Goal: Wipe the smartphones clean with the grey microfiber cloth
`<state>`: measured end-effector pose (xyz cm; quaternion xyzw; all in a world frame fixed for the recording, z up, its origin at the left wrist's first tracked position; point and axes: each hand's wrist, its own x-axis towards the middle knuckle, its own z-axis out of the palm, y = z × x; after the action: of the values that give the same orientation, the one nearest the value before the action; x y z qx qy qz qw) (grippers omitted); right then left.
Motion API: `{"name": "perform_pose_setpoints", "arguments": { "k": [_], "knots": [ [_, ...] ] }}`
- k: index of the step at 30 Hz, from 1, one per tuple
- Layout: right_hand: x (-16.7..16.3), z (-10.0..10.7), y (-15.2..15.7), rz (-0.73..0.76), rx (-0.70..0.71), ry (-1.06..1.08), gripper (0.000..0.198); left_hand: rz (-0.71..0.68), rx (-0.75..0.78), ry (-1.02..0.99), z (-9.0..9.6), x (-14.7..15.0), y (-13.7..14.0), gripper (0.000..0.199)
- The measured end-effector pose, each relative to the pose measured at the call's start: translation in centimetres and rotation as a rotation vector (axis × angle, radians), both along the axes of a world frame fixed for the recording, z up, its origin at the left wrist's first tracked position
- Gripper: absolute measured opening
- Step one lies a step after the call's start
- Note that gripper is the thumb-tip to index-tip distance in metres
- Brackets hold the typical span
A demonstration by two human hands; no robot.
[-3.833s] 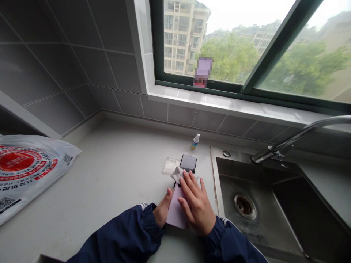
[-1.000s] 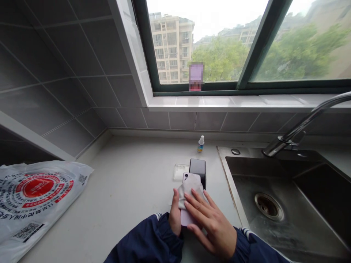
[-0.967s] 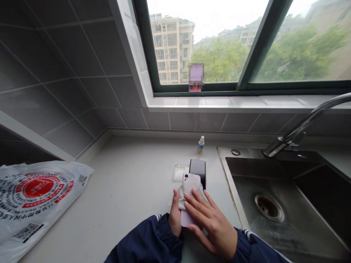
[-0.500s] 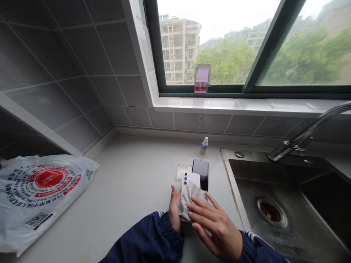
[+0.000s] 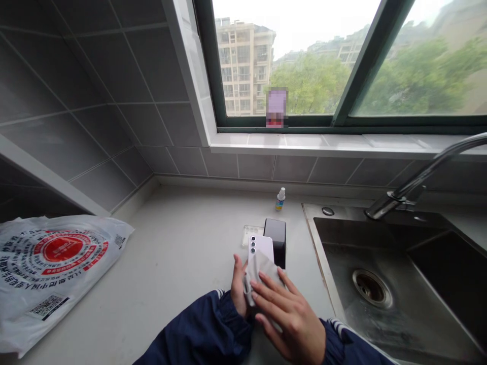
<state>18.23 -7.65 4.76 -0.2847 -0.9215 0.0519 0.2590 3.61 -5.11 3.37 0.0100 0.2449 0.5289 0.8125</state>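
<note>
A pale lilac phone (image 5: 262,244) with three camera lenses lies back up in my left hand (image 5: 239,289), its thumb raised along the left edge. Most of the left fingers are hidden beneath the phone and cloth. Over the phone's lower back is a crumpled grey cloth (image 5: 254,274). My right hand (image 5: 294,314) presses this cloth onto the phone, its fingers stretched out side by side. Just beyond, a second phone (image 5: 275,233) with a dark screen rests on the counter. A clear phone case (image 5: 251,232) lies to its left, partly covered by the held phone.
A small spray bottle (image 5: 280,200) stands near the back of the white counter (image 5: 175,243). On the right are a steel sink (image 5: 342,263) and a faucet (image 5: 395,200). A printed plastic bag (image 5: 57,274) occupies the left side, and a window (image 5: 312,91) is ahead.
My right hand and the cloth have shifted slightly left and down over the phone. The whole view has moved a little; the phone stays in my left hand.
</note>
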Motion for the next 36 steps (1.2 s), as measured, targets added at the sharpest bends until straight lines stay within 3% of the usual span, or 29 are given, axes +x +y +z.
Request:
{"name": "perform_pose_setpoints", "arguments": {
  "k": [3,8,12,17,25,36],
  "knots": [
    [-0.2,0.5,-0.3,0.041,-0.038,-0.038,0.042,-0.151,-0.041,-0.100,0.2,-0.3,-0.2,0.088],
    [0.3,0.6,0.3,-0.031,-0.043,-0.131,0.062,-0.054,0.063,-0.115,-1.1,0.4,-0.8,0.075],
    [0.6,-0.1,0.6,-0.091,0.002,-0.118,0.067,-0.096,0.294,0.037,-2.3,0.8,-1.3,0.063],
    [1.1,-1.0,1.2,-0.252,0.017,-0.036,0.064,-0.197,0.559,0.204,-2.5,0.6,-1.3,0.075],
    [1.6,-1.0,1.7,-0.386,-0.014,-0.013,0.064,-0.327,0.486,0.234,-2.3,0.3,-1.7,0.088],
    [1.1,-1.7,1.4,-0.389,-0.055,-0.065,0.065,-0.148,0.484,0.159,-1.5,0.7,-1.2,0.076]
  ]
}}
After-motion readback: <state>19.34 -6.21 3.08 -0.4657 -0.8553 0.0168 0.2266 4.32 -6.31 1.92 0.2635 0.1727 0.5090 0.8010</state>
